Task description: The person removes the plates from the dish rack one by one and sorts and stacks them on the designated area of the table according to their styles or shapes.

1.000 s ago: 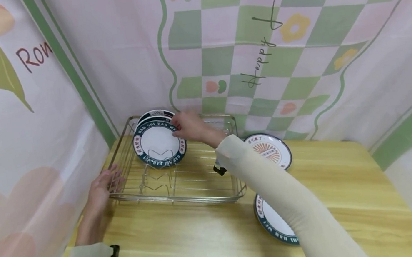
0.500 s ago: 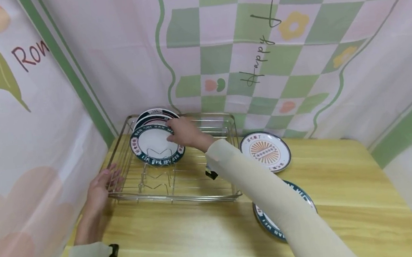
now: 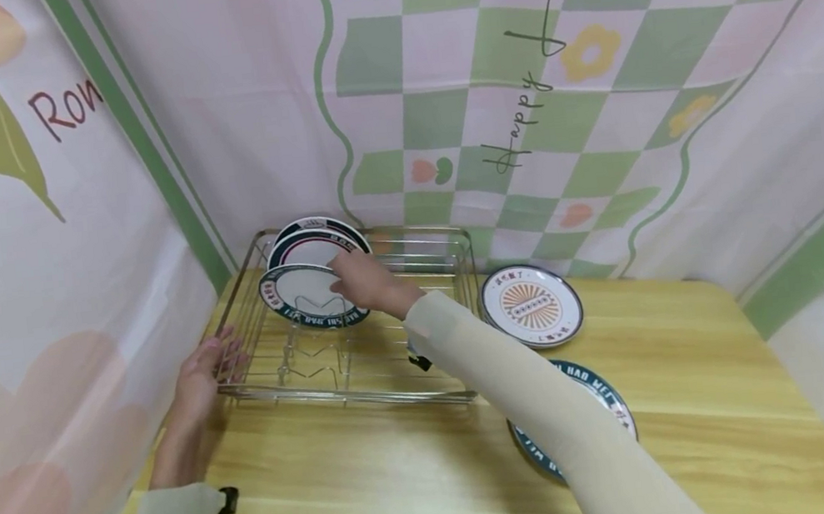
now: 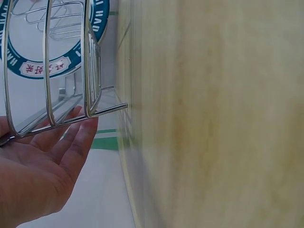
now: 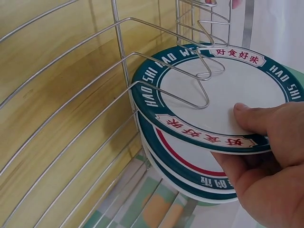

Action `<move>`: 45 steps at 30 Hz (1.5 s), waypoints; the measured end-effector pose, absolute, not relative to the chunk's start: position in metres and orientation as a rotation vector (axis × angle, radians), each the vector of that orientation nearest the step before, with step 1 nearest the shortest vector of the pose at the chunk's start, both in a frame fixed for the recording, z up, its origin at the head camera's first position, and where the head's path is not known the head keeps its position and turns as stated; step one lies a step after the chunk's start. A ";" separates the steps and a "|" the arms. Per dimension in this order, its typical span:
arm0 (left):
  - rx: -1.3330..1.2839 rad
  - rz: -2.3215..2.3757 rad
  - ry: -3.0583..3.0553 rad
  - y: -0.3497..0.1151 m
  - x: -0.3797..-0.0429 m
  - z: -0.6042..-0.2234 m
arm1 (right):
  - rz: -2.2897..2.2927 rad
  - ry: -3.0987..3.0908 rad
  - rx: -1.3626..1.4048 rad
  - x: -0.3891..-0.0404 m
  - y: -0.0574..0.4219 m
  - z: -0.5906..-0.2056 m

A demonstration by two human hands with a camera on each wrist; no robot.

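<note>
In the wire dish rack point(image 3: 411, 391), a plate with a teal lettered rim point(image 5: 280, 85) leans at the front of several plates. My right hand point(image 3: 368, 282) pinches its right edge, thumb point(image 5: 251, 118) on the white face and fingers underneath. Bent wire dividers cross in front of its face. Behind it stands a dark-rimmed plate with a red inner ring point(image 5: 180, 159), and another rim shows farther back. My left hand point(image 3: 199, 380) holds the rack's left front corner, its fingers point(image 4: 80, 142) lying along the side and the thumb mostly cut off in the left wrist view.
To the right of the rack, a white plate with an orange sunburst point(image 3: 534, 307) lies on the wooden table point(image 3: 375, 479). Nearer lies a teal-rimmed plate point(image 3: 599, 388), partly hidden by the right sleeve. Patterned cloth point(image 3: 441, 103) hangs behind and at both sides.
My right hand has moved down and slightly left with the front plate, whose top edge tips forward, exposing more of the plate behind. My left hand stays at the rack's corner.
</note>
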State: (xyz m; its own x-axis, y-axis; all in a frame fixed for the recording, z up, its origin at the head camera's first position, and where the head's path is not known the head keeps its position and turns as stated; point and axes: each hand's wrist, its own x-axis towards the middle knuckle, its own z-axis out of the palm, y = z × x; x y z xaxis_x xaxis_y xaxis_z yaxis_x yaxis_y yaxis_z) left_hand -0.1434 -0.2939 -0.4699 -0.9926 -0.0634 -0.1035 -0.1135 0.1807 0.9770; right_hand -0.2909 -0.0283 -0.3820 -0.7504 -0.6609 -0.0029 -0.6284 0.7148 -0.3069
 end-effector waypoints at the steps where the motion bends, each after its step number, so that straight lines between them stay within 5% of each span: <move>1: -0.179 1.970 2.389 -0.294 -0.143 -0.470 | -0.447 2.800 -1.053 -0.291 -0.028 -0.382; 28: -0.176 1.983 2.377 -0.293 -0.142 -0.470 | -0.641 2.879 -1.181 -0.289 -0.003 -0.365; 45: -0.188 1.986 2.387 -0.291 -0.141 -0.469 | -0.903 2.994 -1.121 -0.274 0.058 -0.324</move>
